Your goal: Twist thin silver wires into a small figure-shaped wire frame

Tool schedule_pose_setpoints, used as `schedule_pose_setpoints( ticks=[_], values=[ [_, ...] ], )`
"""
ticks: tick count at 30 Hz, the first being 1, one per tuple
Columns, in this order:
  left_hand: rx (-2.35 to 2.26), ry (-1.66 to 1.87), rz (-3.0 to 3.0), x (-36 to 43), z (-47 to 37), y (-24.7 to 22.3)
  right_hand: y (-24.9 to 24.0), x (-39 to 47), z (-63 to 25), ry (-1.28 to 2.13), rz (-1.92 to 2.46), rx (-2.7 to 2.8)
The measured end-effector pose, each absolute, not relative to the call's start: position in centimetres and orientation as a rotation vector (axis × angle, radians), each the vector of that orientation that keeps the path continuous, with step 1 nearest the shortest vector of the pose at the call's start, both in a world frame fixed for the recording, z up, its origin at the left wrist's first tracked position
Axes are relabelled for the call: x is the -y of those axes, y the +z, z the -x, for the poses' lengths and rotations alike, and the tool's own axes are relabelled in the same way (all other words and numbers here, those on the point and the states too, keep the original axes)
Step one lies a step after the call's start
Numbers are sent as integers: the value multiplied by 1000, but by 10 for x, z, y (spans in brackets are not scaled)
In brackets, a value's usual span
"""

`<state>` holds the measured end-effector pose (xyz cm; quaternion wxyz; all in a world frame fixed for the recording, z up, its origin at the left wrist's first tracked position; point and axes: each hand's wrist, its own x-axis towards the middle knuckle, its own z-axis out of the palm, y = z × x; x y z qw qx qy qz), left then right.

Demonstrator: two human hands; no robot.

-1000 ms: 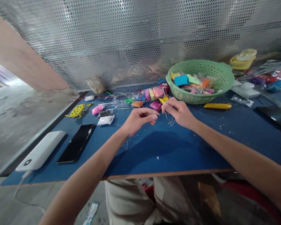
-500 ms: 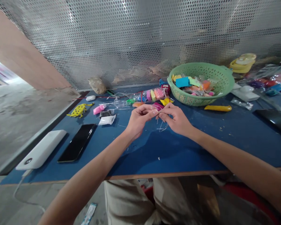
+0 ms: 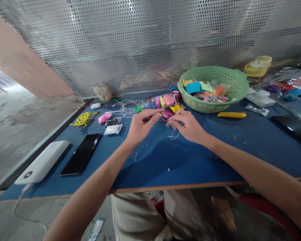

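Above the blue table, my left hand (image 3: 144, 125) has its thumb and fingertips close together in a pinch; whatever is between them is too small to make out. Just to the right, my right hand (image 3: 187, 125) is closed, thumb against fingers, on a thin pale wire (image 3: 174, 135) whose loops hang below the fingertips. A small gap separates the two hands. Behind that gap lies a magenta packet (image 3: 167, 114), with a yellow packet (image 3: 177, 107) beyond it.
A green basket (image 3: 213, 107) of colourful packets stands behind my right hand, a yellow cutter (image 3: 232, 114) before it. Left lie pink (image 3: 104, 117) and white (image 3: 113, 129) packets, a yellow spotted toy (image 3: 83, 119), a phone (image 3: 80, 154) and a white power bank (image 3: 42, 162). Perforated metal (image 3: 140, 43) rises behind.
My left hand has drawn away to the left, opening a gap between the hands that were touching. My right hand stays nearly in place with the wire. The view has shifted slightly.
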<state>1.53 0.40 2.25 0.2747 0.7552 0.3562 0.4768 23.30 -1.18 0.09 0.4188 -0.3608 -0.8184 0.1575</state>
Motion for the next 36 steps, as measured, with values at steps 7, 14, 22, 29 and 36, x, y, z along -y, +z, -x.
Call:
schedule_pose_setpoints(
  ticks=[7,14,22,29,36],
  values=[
    [-873,1152,-1981,-12,-9,19,5,11,-236,674,799,2024],
    [-863,1346,-1989,-5,-15,12,5,12,-237,694,766,2031],
    [-922,1392,-2028,-1,-19,10,3,12,-236,520,679,2034],
    [-996,1427,-2031,0,-21,7,4,11,-238,351,733,2107],
    [-1102,1426,-1929,7,-31,7,4,15,-233,130,790,2056]
  ],
)
